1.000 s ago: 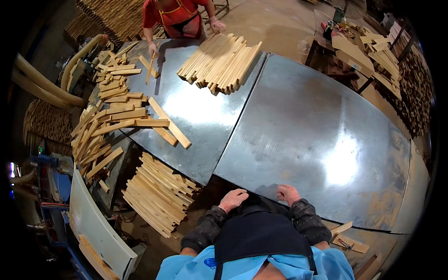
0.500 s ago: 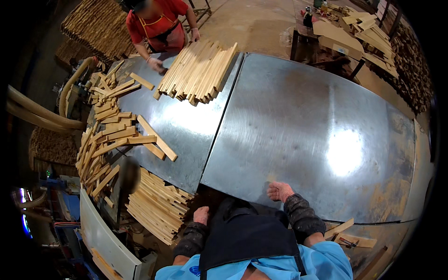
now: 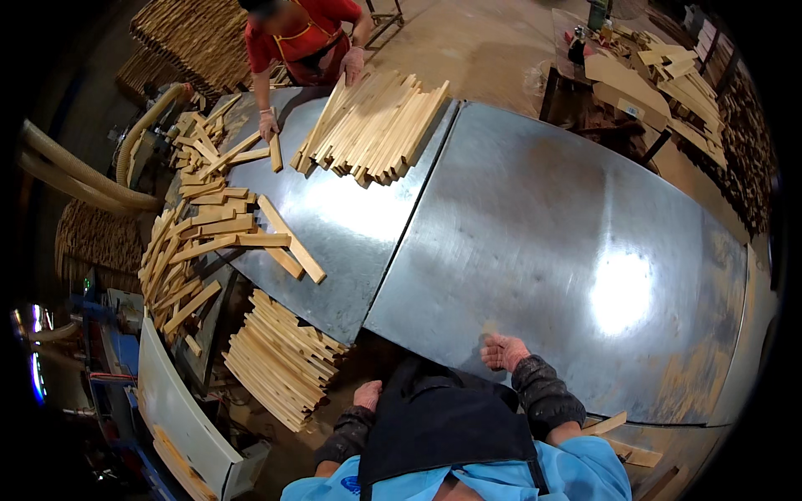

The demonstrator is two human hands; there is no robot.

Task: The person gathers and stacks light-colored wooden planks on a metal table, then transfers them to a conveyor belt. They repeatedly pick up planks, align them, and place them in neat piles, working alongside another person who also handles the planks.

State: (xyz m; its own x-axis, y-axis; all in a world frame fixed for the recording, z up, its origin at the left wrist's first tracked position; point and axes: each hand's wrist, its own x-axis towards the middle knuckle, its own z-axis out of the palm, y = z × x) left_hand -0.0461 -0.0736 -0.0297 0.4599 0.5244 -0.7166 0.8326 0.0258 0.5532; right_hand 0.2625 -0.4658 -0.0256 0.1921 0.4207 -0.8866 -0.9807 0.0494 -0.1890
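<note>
My right hand (image 3: 504, 352), in a pinkish glove, rests on the near edge of the metal tabletop (image 3: 526, 225) with its fingers curled in and nothing visible in them. Low beside my dark apron (image 3: 443, 426), my gloved left hand (image 3: 368, 394) is loosely closed, also with nothing visible in it. The nearest thing to its left is a stack of wooden strips (image 3: 280, 363), lying lower than the tabletop. Across the table a co-worker in red (image 3: 305, 42) has one gloved hand on a short wooden strip (image 3: 276, 152) and the other at a row of strips (image 3: 376, 125).
Loose wooden pieces (image 3: 209, 225) lie in a heap along the table's left end. A pale machine panel (image 3: 180, 401) stands at the lower left, with ribbed hoses (image 3: 92, 179) above. A side table (image 3: 576, 71) holds boards and cardboard at the far right.
The co-worker's hands have shifted; one now grips a short strip that lay near the heap, turned more upright. A strip at the row's left side is tilted out. My hands stay nearly in place.
</note>
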